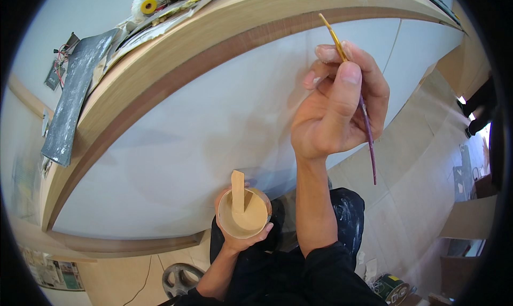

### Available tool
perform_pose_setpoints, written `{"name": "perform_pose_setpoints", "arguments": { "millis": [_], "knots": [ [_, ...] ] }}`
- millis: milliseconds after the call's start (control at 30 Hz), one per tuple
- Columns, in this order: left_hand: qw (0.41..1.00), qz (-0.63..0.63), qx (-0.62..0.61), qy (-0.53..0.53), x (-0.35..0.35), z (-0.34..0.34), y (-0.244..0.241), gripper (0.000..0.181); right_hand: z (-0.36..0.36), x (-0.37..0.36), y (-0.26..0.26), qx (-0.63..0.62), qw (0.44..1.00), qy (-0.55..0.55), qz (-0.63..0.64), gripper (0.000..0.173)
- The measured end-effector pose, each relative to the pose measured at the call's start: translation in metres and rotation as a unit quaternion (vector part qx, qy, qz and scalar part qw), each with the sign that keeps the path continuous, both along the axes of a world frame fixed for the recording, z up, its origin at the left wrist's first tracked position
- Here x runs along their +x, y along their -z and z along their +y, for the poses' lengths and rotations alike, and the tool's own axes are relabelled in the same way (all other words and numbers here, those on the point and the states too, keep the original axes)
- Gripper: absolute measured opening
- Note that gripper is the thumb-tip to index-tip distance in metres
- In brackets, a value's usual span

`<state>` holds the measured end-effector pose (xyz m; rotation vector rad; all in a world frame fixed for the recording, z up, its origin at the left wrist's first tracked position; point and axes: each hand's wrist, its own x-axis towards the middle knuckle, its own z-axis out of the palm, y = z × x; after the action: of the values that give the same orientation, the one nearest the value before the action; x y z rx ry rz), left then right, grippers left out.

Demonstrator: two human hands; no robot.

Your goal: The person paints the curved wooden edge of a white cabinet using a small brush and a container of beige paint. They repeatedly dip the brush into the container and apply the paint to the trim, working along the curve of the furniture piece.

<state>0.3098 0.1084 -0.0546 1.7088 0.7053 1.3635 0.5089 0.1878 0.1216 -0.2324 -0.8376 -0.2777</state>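
Observation:
My left hand (242, 242) wraps around a cup (223, 222) of beige paint (250, 221), low in front of my lap. A flat wooden stir stick (238, 189) stands in the paint and leans on the far rim. Between the thumb and fingers of my right hand (334, 105) is a thin paintbrush (368, 137) with a purple handle. Its gold ferrule and tip point up at the wooden edge trim (256, 13) of the cabinet; whether the tip touches it I cannot tell. White panels (192, 125) lie below the trim.
On the ledge are a grey strip (80, 97) and a paint roller (148, 5). Wires (62, 55) hang from a wall box. A black wheel (182, 280) stands on the floor by my left arm. A cable reel (390, 288) sits lower right. Another person's legs (479, 109) are far right.

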Motion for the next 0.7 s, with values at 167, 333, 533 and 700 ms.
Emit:
{"name": "perform_pose_setpoints", "arguments": {
  "millis": [167, 333, 533, 700],
  "knots": [
    [1.0, -0.003, -0.013, -0.001, -0.0012, -0.0004, 0.0, 0.102, 0.0017, -0.0023, -0.0014, -0.007, 1.0, 0.023, 0.001, 0.023],
    [1.0, -0.003, -0.008, 0.002, 0.0001, 0.0001, -0.0021, 0.102, 0.0005, -0.0013, -0.0022, -0.011, 1.0, 0.024, -0.008, 0.023],
    [1.0, -0.006, -0.017, 0.002, -0.0017, -0.0001, -0.0012, 0.102, 0.0002, -0.0021, 0.0003, -0.022, 0.999, 0.032, -0.037, 0.022],
    [1.0, 0.009, 0.0, -0.001, -0.0013, 0.0016, -0.0037, 0.101, 0.0042, -0.0066, -0.0029, 0.025, 1.0, -0.013, 0.01, 0.021]
  ]
}}
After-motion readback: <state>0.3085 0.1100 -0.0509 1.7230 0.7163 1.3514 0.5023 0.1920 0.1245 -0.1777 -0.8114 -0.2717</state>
